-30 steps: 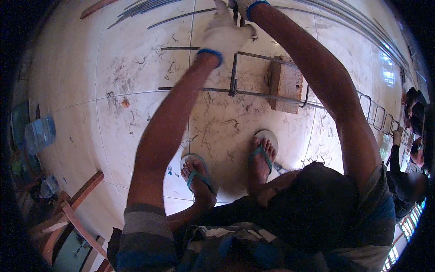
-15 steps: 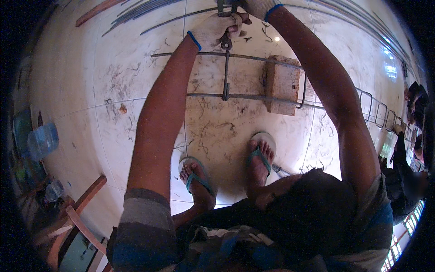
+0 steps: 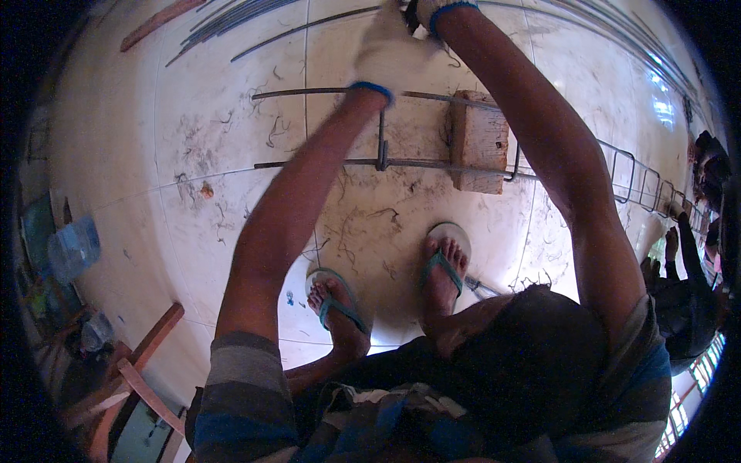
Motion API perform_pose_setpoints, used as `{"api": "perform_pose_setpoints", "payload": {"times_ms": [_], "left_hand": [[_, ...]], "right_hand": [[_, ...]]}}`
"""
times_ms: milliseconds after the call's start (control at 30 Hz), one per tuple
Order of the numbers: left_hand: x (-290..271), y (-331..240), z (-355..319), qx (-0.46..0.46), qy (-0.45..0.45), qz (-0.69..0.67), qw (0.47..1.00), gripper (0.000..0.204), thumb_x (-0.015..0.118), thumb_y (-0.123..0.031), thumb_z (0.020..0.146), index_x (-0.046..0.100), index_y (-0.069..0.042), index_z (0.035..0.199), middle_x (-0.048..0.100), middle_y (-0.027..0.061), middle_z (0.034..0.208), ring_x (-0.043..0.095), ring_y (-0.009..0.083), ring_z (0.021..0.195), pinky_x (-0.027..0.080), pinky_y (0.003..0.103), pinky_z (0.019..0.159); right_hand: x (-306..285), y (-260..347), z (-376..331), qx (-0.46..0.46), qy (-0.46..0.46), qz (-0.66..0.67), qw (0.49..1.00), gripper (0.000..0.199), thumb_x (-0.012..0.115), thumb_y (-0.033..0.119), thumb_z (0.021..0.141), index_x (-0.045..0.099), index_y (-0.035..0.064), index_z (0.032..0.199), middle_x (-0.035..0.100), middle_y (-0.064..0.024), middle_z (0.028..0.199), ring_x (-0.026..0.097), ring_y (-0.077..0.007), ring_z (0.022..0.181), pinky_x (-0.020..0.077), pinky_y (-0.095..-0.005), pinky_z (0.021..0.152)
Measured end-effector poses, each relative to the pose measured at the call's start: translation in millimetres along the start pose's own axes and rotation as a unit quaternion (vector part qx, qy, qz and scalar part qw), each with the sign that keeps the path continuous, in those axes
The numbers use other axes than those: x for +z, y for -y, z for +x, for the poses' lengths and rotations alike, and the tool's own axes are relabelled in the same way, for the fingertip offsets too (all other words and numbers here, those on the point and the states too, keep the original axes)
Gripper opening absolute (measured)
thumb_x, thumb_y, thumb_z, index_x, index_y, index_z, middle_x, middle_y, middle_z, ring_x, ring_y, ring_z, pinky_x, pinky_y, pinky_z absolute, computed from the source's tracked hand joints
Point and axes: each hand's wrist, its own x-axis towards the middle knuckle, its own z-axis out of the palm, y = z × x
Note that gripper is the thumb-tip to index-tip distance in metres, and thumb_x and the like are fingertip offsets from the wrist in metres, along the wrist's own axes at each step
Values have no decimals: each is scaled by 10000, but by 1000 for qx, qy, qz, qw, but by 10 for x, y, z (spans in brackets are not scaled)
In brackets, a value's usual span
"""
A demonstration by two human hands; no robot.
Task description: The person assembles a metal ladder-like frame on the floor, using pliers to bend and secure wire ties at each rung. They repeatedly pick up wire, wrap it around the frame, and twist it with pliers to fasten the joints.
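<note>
Reaching past a steel-bar frame (image 3: 382, 143), gloved left hand (image 3: 394, 58) blurred, right hand (image 3: 430, 12) cropped at the top, dark tool (image 3: 412, 17) between them, neither grip's closure possible to tell, frame nearer the body, passing beneath the left wrist

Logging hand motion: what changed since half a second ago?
Left hand in a white, blue-cuffed glove has moved right, its cuff now covering a joint of the dark steel-rod frame; too blurred to tell its grip. The dark metal tool seen below that hand no longer shows there. Far right, a co-worker's second hand has appeared. Same: brown wooden block, similarly gloved right hand at the top edge.
</note>
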Motion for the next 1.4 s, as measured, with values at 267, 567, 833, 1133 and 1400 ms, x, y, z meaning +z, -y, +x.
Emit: {"api": "perform_pose_setpoints", "payload": {"times_ms": [267,567,833,1133,1400], "left_hand": [[-189,658,417,-80,290,-379,875,300,695,-298,1013,680,-24,1135,717,67,946,701,194,877,570,372,848],[-509,443,376,-24,353,-327,876,338,695,-279,1019,663,-21,1235,717,73,1084,685,186,1006,559,342,914],[-1322,426,100,32,322,75,943,514,588,-366,1070,579,-17,1446,695,70,1230,661,178,1130,497,311,1059],[-1308,598,-258,60,459,327,824,640,543,-281,1002,393,-120,1603,574,165,1493,565,293,1360,421,402,1168],[-735,762,-251,138,430,221,864,610,566,-270,992,449,-138,1576,638,115,1427,657,266,1204,489,401,1085]], "right_hand": [[45,326,-456,-166,166,-156,959,519,633,554,1000,677,36,1006,616,-23,783,546,-155,670,465,-339,631],[-19,332,6,139,459,192,856,499,542,538,1057,568,66,1214,521,26,708,520,-157,616,474,-340,600],[-594,1141,-571,147,381,25,912,327,469,343,1052,589,56,1149,477,47,706,451,-124,605,397,-303,577],[-1987,1040,-1615,287,370,50,882,647,342,608,1095,647,45,1188,410,37,631,396,-152,596,354,-330,615],[-3584,297,-2433,55,138,171,974,386,503,468,1067,597,96,1026,364,28,574,399,-173,594,399,-355,714]]}}
